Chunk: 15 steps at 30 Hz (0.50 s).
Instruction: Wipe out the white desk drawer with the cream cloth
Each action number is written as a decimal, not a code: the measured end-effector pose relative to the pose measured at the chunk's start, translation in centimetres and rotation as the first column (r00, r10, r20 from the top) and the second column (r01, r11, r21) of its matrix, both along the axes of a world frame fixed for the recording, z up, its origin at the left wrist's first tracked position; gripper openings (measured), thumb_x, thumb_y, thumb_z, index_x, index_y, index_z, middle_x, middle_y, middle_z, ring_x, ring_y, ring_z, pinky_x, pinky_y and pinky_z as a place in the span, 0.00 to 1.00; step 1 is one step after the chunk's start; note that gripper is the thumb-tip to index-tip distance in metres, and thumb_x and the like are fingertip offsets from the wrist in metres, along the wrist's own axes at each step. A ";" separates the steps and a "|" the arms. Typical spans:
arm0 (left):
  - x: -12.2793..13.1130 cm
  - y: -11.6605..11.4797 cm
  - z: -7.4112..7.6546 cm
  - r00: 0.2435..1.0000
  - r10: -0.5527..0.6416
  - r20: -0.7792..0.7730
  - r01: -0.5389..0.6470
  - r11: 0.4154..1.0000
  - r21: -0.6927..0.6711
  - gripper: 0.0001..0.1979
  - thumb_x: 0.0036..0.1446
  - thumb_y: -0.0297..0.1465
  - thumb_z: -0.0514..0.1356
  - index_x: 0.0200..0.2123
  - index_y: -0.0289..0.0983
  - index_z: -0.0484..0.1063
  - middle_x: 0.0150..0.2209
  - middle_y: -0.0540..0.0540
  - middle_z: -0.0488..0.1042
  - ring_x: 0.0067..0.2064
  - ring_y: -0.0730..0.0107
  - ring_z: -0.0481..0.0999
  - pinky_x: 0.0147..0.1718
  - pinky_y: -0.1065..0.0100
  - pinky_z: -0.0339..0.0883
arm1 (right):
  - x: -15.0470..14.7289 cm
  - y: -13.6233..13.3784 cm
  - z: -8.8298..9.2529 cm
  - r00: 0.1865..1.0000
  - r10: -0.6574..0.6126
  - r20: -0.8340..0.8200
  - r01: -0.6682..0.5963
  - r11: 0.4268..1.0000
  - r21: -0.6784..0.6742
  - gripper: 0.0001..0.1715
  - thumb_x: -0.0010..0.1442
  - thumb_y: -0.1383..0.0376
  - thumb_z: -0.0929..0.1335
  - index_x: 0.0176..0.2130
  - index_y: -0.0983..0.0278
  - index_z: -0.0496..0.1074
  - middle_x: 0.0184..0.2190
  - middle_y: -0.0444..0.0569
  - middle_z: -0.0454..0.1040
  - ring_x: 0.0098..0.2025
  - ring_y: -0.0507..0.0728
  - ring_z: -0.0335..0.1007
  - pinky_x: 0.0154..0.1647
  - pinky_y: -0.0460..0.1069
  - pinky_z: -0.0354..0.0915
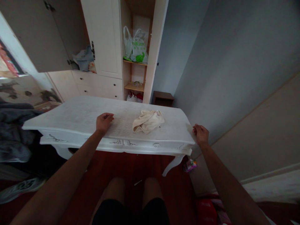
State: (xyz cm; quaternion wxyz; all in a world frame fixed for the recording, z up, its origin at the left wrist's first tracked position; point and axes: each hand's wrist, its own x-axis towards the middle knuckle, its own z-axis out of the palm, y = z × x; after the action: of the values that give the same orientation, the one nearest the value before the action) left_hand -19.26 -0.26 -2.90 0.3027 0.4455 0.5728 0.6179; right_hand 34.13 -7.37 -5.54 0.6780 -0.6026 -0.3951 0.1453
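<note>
My left hand (104, 121) rests on the white desk (77, 117), close to its front edge and a little left of the middle. The fingers are bent loosely inward, their tips on the wood, and they hold nothing. My right hand (201, 133) is at the desk's right end, by the near corner. Its fingers are curled together against the edge there; how firmly they grip I cannot tell.

A crumpled cream cloth (148, 121) lies on the desk between my two hands, nearer the left one but touching neither. It sits a short way back from the front edge.

My knees show below the desk, above a dark red floor (131, 165). Behind the desk stands a pale wardrobe (105, 40) with a door open, and plastic bags (136, 47) sit on one of its shelves. A small dark stool (162, 98) stands beside it, against the grey wall. A heap of dark clothes (14, 131) lies off the desk's left end.
</note>
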 end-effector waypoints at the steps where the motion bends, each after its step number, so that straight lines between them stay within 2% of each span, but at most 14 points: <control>1: 0.0 0.0 0.0 1.000 0.001 -0.002 -0.001 1.000 0.003 0.06 0.45 0.31 0.62 0.28 0.37 0.78 0.24 0.49 0.76 0.28 0.69 0.72 0.30 0.69 0.65 | 0.0 0.0 0.0 1.000 0.001 -0.001 -0.001 1.000 -0.002 0.25 0.47 0.44 0.74 0.23 0.62 0.74 0.16 0.43 0.69 0.19 0.50 0.59 0.21 0.47 0.55; 10: -0.1 0.2 -0.3 1.000 -0.001 -0.007 0.001 1.000 0.013 0.06 0.45 0.32 0.63 0.28 0.38 0.78 0.24 0.48 0.76 0.28 0.69 0.72 0.28 0.69 0.65 | 0.3 0.2 -0.3 1.000 -0.008 0.016 0.008 1.000 -0.008 0.22 0.49 0.46 0.73 0.24 0.62 0.74 0.16 0.43 0.70 0.19 0.51 0.59 0.21 0.47 0.56; 15: 0.0 0.1 0.0 1.000 0.001 0.001 -0.001 1.000 0.016 0.04 0.45 0.30 0.63 0.27 0.37 0.77 0.23 0.48 0.75 0.27 0.69 0.72 0.29 0.69 0.65 | 0.0 0.1 -0.2 1.000 -0.004 0.008 0.004 1.000 0.002 0.24 0.48 0.44 0.74 0.24 0.62 0.73 0.16 0.43 0.69 0.19 0.50 0.58 0.20 0.47 0.55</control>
State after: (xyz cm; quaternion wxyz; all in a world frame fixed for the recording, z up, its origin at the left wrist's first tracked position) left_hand -19.23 -0.20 -2.94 0.2990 0.4476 0.5678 0.6228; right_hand 34.13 -7.31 -5.73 0.6772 -0.6034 -0.3967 0.1410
